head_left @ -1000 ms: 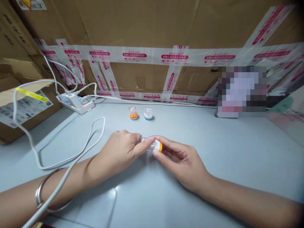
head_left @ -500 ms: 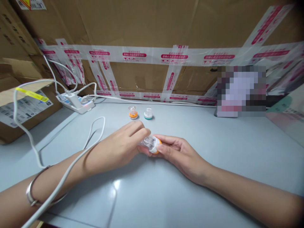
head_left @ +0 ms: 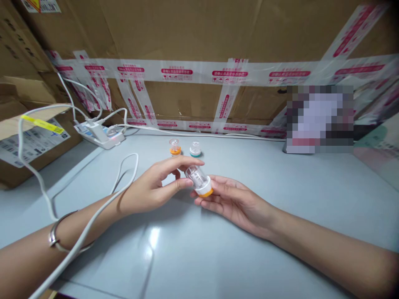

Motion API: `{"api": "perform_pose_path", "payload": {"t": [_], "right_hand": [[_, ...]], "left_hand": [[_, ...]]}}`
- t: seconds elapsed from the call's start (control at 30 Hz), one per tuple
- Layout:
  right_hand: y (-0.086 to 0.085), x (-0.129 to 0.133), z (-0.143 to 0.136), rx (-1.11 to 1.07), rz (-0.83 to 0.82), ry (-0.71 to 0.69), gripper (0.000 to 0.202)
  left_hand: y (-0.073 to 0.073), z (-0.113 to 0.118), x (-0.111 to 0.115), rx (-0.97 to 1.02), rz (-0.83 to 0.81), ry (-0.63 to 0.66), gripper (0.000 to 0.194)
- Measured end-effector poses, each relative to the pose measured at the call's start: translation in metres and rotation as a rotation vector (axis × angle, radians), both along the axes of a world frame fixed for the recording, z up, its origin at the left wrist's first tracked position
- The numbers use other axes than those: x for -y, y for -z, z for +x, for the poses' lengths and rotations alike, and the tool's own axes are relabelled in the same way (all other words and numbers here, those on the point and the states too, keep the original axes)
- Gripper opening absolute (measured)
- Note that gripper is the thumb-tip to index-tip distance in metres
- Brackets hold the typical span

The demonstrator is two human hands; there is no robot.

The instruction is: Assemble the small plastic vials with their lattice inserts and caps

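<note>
Crossing our left forearm [head_left: 99, 218], a white cable [head_left: 80, 241] runs out of frame. Our right hand [head_left: 240, 203] clamps the clear container [head_left: 198, 180] by its white-and-orange base above the tabletop [head_left: 280, 191]; our left hand [head_left: 158, 180] curls at its clear end (we cannot tell whether it grips). Beyond, our finger partly hides an orange case [head_left: 175, 150]; a pixelated object [head_left: 318, 118] stands rightward.

Glare patch, soft shadows, blurred edges.

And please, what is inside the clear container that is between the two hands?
In the clear container, pale parts show, too blurred to name. Inside its white and orange base nothing can be seen: it is opaque, and the right hand covers part of it.
</note>
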State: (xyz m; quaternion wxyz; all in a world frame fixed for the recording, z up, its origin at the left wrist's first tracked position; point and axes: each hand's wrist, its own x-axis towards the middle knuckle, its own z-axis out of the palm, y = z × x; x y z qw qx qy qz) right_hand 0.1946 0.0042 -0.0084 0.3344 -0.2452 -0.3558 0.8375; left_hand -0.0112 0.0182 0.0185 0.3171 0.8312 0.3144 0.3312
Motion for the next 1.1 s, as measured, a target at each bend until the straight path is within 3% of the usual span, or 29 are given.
{"api": "perform_pose_path", "payload": {"t": [0.33,0.53,0.73,0.9,1.1], "right_hand": [[-0.001,-0.001,-0.001,-0.054,-0.034,-0.041,0.024],[-0.001,0.002,-0.003,0.036,0.077,-0.01,0.022],[0.0,0.009,-0.007,0.128,0.182,0.065,0.023],[0.001,0.014,-0.01,0.152,0.273,0.102,0.028],[0.002,0.013,-0.011,0.16,0.262,0.049,0.031]], "left_hand": [[-0.001,0.004,0.001,0.004,-0.123,-0.044,0.031],[0.001,0.002,0.005,-0.001,0.066,-0.046,0.027],[-0.003,0.011,0.016,-0.011,0.137,-0.216,0.016],[-0.007,0.016,0.021,-0.176,0.207,-0.372,0.028],[-0.013,0.011,0.023,-0.32,0.277,-0.348,0.033]]}}
